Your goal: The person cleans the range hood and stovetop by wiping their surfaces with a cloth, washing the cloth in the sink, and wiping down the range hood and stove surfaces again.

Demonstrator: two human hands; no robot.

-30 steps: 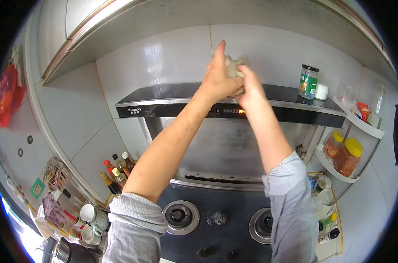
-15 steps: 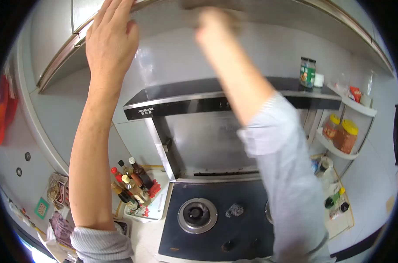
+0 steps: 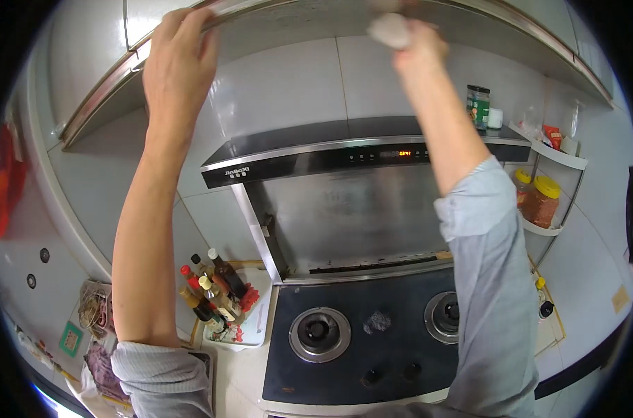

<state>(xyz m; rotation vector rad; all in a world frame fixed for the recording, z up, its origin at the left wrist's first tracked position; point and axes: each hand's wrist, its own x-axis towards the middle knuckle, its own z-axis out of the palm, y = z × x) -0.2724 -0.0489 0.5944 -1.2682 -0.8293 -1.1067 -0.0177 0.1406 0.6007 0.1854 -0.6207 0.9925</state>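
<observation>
Raised at the upper left, my left hand rests against the lower edge of the overhead cabinet, its fingers extended and slightly apart, holding nothing. My right hand is up at the cabinet's underside, right of centre, closed on a pale cloth that is blurred by motion. Both forearms cross in front of the black range hood, whose display is lit.
Below is a black two-burner stove with a scouring pad on it. Sauce bottles stand in a white tray at left. A green-labelled jar stands on the hood; corner shelves hold yellow-lidded jars.
My hands were together on the cloth, then parted. My left hand went up to the cabinet edge. My right hand carried the cloth up to the underside, first leftward, then back to the right.
</observation>
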